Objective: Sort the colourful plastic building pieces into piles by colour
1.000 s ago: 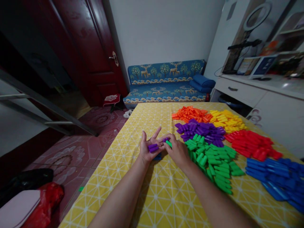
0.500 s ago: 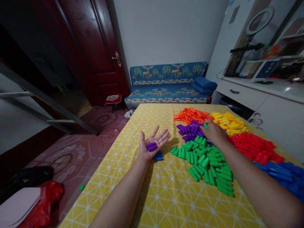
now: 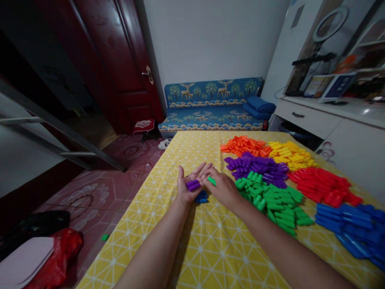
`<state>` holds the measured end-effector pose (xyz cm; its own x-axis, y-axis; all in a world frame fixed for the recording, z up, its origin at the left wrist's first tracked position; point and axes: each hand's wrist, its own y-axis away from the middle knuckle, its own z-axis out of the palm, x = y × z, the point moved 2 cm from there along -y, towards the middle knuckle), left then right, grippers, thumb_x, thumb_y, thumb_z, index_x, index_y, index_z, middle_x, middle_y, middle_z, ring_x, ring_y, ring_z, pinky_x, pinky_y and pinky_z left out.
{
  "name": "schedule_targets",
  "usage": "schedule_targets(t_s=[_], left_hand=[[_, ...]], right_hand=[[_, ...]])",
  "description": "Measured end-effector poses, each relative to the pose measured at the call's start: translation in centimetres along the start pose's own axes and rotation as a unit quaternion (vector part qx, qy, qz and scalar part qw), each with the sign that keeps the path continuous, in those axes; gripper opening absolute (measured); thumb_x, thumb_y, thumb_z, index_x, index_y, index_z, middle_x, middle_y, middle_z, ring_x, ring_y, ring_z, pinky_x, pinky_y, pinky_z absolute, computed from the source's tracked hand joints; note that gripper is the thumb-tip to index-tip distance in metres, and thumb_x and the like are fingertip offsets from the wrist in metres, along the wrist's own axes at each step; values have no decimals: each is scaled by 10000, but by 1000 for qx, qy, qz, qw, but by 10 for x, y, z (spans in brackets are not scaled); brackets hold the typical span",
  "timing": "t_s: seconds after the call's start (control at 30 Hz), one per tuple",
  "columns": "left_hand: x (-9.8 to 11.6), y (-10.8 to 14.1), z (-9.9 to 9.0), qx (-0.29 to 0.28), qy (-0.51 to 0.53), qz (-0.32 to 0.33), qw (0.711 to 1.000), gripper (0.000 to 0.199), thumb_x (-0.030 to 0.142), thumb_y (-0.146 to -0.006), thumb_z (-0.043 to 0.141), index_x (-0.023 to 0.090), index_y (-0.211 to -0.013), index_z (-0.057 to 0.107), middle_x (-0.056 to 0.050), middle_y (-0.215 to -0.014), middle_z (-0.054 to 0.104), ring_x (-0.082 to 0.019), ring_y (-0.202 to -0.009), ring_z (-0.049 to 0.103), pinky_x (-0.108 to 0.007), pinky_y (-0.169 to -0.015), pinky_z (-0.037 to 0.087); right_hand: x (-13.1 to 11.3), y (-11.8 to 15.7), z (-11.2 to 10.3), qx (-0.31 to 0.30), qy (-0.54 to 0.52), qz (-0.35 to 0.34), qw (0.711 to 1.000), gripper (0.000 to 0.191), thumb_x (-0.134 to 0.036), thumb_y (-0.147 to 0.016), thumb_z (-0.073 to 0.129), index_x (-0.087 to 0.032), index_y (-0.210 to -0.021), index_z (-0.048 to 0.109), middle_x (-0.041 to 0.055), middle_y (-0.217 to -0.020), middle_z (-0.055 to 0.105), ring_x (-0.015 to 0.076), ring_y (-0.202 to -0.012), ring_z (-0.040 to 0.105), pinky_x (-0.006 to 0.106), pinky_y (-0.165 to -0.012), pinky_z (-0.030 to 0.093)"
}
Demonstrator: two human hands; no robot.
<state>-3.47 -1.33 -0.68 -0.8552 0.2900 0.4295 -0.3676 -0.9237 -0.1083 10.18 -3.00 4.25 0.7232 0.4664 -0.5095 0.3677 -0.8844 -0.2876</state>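
Note:
Palm up over the yellow patterned tablecloth, my left hand [image 3: 190, 184] has its fingers spread, with purple blocks [image 3: 193, 185] lying on the palm. My right hand [image 3: 221, 186] pinches a small green block [image 3: 211, 181] right beside the left fingers. Blue blocks [image 3: 201, 197] sit on the cloth just beyond the left wrist. To the right lie a green pile [image 3: 278, 204], a purple pile [image 3: 258, 166], an orange pile [image 3: 245, 145], a yellow pile [image 3: 291, 155], a red pile [image 3: 325, 186] and a blue pile [image 3: 355, 224].
A blue patterned sofa [image 3: 210, 114] stands behind the table [image 3: 168, 249]. White drawers [image 3: 309, 120] are at the right. On the floor at left are a green piece [image 3: 105, 237], a red bag [image 3: 67, 249] and a small stool [image 3: 143, 125].
My right hand has moved left from the purple pile to beside my left hand, with the green block still between its fingers. My left hand has hardly moved.

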Motion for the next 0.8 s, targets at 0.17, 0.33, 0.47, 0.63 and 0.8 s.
schedule_targets(t_s=[0.17, 0.33, 0.47, 0.63, 0.8], left_hand=[[-1, 2, 4, 16, -11, 13, 1000, 1046, 819, -803, 261, 27, -1485, 248, -267, -1476, 403, -358, -1394, 374, -487, -1137, 271], [-3, 2, 5, 30, -18, -2, 999, 1030, 818, -803, 279, 45, -1484, 264, -261, -1459, 432, -360, -1397, 367, -503, -1121, 293], [-8, 2, 6, 12, -30, -20, 999, 1003, 814, -806, 289, 51, -1455, 327, -260, -1437, 461, -356, -1387, 386, -493, -1132, 291], [-8, 2, 9, 12, -75, -10, 997, 917, 775, -832, 333, 59, -1399, 423, -244, -1407, 498, -337, -1359, 429, -449, -1120, 323], [5, 1, -2, 152, -278, 160, 935, 562, 606, -847, 516, 187, -1205, 626, -130, -1231, 652, -274, -1156, 592, -380, -911, 476]], right_hand=[[-30, 5, 24, -55, 38, 1, 998, 374, -295, -882, 608, -274, -1253, 566, 61, -1077, 731, 235, -952, 691, 307, -755, 481], [-33, 8, 24, -85, 82, 13, 993, 466, -340, -879, 626, -271, -1325, 511, 92, -1049, 735, 262, -926, 699, 317, -717, 479], [-32, 14, 22, -95, 112, 27, 989, 401, -371, -876, 633, -202, -1232, 553, 128, -1012, 735, 285, -926, 699, 325, -700, 483], [-8, 24, -2, -56, 81, 32, 995, 296, -383, -876, 629, -215, -1116, 584, 82, -969, 743, 244, -874, 714, 294, -694, 482], [79, 44, -57, 80, 73, 109, 988, 278, -415, -861, 600, -226, -1064, 592, 68, -896, 736, 250, -911, 701, 307, -723, 497]])
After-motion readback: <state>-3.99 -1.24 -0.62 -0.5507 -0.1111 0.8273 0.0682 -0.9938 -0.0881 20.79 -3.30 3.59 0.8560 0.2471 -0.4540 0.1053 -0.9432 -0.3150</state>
